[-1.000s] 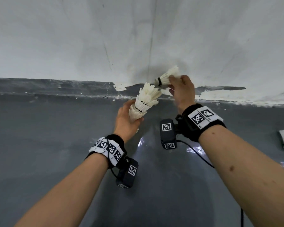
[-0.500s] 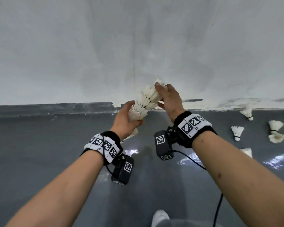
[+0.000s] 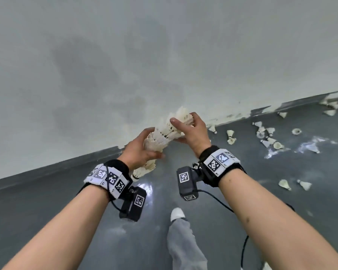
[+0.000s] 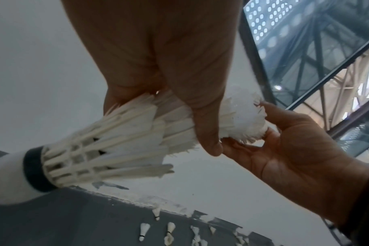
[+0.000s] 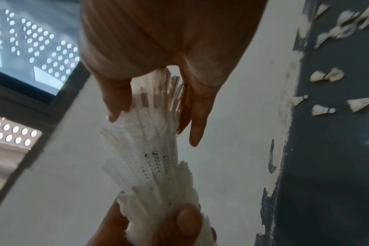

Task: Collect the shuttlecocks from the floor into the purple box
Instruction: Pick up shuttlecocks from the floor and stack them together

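Observation:
A nested stack of white feather shuttlecocks (image 3: pixel 165 134) (image 4: pixel 120 136) (image 5: pixel 152 159) is held in front of me, tilted up to the right. My left hand (image 3: pixel 142 150) (image 4: pixel 164 93) grips the stack's lower part; its cork end with a black band (image 4: pixel 32 169) sticks out below. My right hand (image 3: pixel 189 131) (image 5: pixel 158 93) holds the stack's top end, thumb on one side and fingers on the other. Several loose shuttlecocks (image 3: pixel 269 137) (image 5: pixel 324 76) lie on the grey floor to the right. No purple box is in view.
A white wall (image 3: pixel 125 65) with peeling paint meets the grey floor (image 3: pixel 242 201) just ahead. My trouser leg and white shoe (image 3: pixel 177 214) are below the hands. A cable (image 3: pixel 242 248) hangs from the right wrist. Windows (image 4: pixel 305 50) stand above the wall.
The right hand brought its shuttlecock onto the top of the stack in the left hand and now holds that end. The view swung right, showing many more shuttlecocks on the floor.

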